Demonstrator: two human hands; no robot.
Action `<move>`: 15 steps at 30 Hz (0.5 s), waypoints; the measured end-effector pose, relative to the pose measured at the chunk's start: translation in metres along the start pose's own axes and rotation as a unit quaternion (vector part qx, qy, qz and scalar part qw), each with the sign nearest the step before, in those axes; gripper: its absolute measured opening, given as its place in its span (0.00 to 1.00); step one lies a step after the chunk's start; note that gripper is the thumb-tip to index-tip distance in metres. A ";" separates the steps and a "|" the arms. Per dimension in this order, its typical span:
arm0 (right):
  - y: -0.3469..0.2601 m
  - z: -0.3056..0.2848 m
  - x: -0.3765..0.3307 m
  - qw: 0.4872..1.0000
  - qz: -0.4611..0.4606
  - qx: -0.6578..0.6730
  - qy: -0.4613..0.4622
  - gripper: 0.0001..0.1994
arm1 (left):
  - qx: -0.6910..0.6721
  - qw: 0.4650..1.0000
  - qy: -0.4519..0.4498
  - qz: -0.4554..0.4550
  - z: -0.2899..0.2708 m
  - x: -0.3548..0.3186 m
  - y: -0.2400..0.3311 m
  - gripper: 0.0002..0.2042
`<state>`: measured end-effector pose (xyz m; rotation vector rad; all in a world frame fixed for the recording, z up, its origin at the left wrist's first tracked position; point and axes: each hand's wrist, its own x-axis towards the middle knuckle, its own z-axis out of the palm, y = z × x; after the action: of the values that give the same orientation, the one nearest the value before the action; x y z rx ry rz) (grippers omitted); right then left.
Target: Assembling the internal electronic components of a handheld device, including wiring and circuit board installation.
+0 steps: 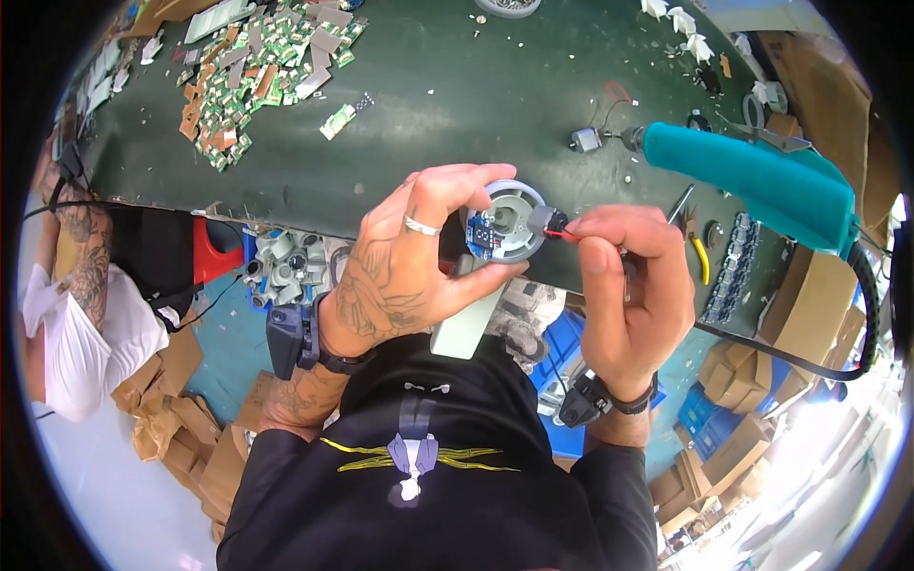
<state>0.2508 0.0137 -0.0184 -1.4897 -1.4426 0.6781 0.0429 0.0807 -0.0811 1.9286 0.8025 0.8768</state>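
Observation:
My left hand (405,243), with a ring on one finger, is closed around a round grey plastic housing (522,249), thumb below and fingers above. Inside the housing's left side sits a small blue circuit board (482,235). A pale handle (466,328) extends below the housing toward my lap; where they join is hidden. At the housing's right rim is a small silver-and-black motor (545,221) with red and dark wires (564,232). My right hand (633,285) pinches these wires between thumb and forefinger, close to the motor. Its other fingers are curled.
A heap of green circuit boards (257,81) lies at the far left of the dark table (428,105). Another motor (586,140) lies beside a teal tool (743,176) at right. Yellow-handled pliers (702,259) rest near it. A blue bin of grey parts (286,271) stands left.

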 end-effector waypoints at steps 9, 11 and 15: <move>0.000 0.001 0.002 1.000 -0.010 0.002 -0.008 0.07 | 0.014 1.000 -0.013 0.001 -0.002 -0.002 0.005 0.36; -0.002 0.001 0.002 1.000 -0.002 0.009 -0.008 0.07 | 0.014 1.000 -0.009 -0.003 -0.002 -0.002 0.007 0.36; -0.002 0.000 0.001 1.000 -0.001 0.004 -0.017 0.07 | 0.025 1.000 -0.011 -0.010 -0.002 -0.002 0.005 0.36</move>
<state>0.2502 0.0148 -0.0160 -1.4770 -1.4654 0.7113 0.0409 0.0779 -0.0761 1.9678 0.8372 0.8278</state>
